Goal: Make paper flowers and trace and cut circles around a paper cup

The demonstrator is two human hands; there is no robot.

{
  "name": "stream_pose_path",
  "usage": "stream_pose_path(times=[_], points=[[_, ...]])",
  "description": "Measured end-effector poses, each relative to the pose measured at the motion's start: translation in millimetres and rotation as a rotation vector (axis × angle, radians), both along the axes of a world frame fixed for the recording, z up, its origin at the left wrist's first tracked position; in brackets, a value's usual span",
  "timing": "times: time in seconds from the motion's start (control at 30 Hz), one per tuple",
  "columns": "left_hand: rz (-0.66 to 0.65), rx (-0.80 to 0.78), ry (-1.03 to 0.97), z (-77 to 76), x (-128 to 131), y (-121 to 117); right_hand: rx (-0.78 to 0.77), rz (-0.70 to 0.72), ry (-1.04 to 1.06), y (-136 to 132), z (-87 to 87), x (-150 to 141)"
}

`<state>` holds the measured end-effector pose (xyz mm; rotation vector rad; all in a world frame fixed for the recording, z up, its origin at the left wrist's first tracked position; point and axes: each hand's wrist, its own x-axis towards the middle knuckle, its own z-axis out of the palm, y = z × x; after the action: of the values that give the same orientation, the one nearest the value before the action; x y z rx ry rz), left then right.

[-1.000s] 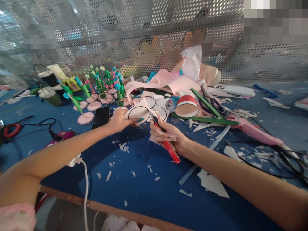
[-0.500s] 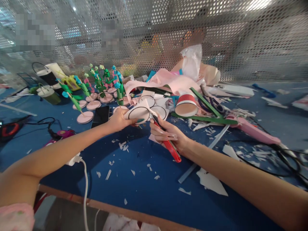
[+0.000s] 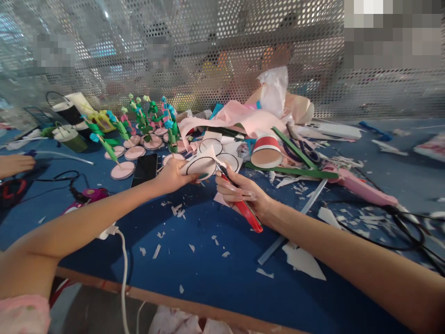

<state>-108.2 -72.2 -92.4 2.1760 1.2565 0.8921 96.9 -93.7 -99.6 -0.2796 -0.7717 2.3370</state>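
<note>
My left hand [image 3: 171, 177] pinches a white paper piece [image 3: 201, 166] marked with a black-outlined circle, thumb on its near edge. My right hand [image 3: 243, 191] is wrapped round a cutting tool with a red handle [image 3: 248, 215]. Its dark tip meets the right edge of the paper; whether it is a knife or snips I cannot tell. Just behind lie more white pieces with black circles [image 3: 211, 146]. A red-and-white paper cup [image 3: 267, 152] lies on its side to the right of them.
Small green paper plants on pink round bases [image 3: 122, 170] stand at left, beside a black phone [image 3: 145, 168]. A pink glue gun [image 3: 365, 188], green strips [image 3: 292, 170] and paper scraps lie right. Another person's hand [image 3: 16, 165] is at far left. A perforated metal screen [image 3: 194, 41] stands behind.
Another person's hand has come in at the far left, beside a clear stick. My two hands keep nearly the same place and grip. The view has shifted slightly.
</note>
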Motion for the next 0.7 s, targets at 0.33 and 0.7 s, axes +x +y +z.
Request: stream_pose_path(times=[0.33,0.7], points=[[0.161,0.059,-0.213,-0.3,9,-4,0.041,0.058,0.074,2,-0.3,4],[0.322,-0.016,-0.394,-13.7,20,-11,0.033,0.047,0.093,-8,-2.0,-3]])
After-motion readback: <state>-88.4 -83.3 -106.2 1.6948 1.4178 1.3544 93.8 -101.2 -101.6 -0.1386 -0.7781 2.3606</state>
